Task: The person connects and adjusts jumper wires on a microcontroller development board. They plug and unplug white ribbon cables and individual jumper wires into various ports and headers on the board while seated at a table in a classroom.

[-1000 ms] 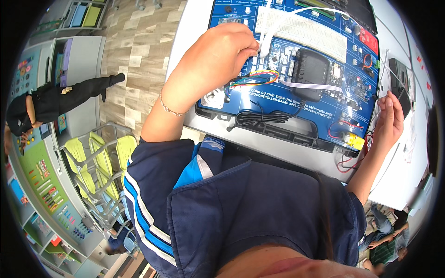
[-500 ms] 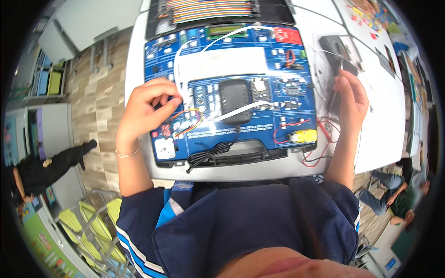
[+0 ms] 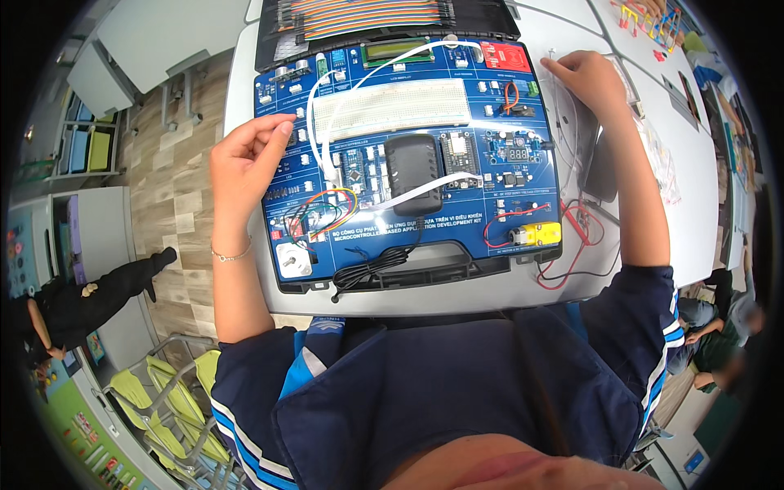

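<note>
A blue electronics training board [image 3: 441, 233] lies in an open black case in front of me. My left hand [image 3: 249, 159] hovers at its left edge, thumb and forefinger together, with nothing showing between them. Past the board's upper right corner, my right hand [image 3: 590, 80] pinches; what its fingertips hold, if anything, is too small to make out. A thin pale wire [image 3: 559, 102] hangs just below those fingers. White ribbon cables [image 3: 311, 110] loop over the white breadboard [image 3: 392, 108]. A black power adapter [image 3: 412, 175] lies on the board, its cord [image 3: 371, 269] bundled near the handle.
Rainbow jumper wires [image 3: 367, 18] fill the case lid at the back. Red and black leads [image 3: 578, 233] lie right of the board, near a yellow motor [image 3: 535, 235]. A dark device [image 3: 600, 171] sits under my right forearm. Other people are at both sides.
My right hand has moved up and left, to beside the board's upper right corner. My left hand has shifted up from the ribbon cable to the board's left edge.
</note>
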Demonstrator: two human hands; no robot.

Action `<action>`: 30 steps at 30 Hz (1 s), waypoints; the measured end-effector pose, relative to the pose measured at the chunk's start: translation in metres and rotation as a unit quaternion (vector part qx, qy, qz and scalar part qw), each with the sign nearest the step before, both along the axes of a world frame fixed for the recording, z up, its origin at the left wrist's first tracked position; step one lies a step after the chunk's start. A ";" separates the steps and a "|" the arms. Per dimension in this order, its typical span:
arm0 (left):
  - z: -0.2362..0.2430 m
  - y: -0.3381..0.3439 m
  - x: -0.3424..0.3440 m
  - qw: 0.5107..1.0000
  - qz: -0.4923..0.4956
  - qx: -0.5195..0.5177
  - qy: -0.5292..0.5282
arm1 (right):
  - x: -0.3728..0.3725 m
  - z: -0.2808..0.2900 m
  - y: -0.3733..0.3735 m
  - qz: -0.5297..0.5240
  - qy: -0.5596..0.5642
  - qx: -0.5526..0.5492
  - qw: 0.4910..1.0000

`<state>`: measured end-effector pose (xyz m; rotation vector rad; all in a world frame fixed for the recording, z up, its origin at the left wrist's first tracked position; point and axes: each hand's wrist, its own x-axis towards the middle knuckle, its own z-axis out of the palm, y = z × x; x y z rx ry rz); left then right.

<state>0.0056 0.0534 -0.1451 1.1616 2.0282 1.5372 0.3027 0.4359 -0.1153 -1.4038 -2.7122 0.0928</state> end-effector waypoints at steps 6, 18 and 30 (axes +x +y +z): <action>0.001 0.001 0.003 1.000 -0.013 0.016 0.009 | 0.004 -0.008 0.020 0.021 0.182 -0.024 0.983; -0.015 0.012 -0.011 0.993 0.070 0.092 -0.032 | 0.048 0.045 -0.013 0.136 0.690 -0.071 0.708; -0.019 0.018 -0.015 0.983 0.116 0.132 -0.052 | 0.011 0.104 -0.084 0.206 0.627 -0.252 0.708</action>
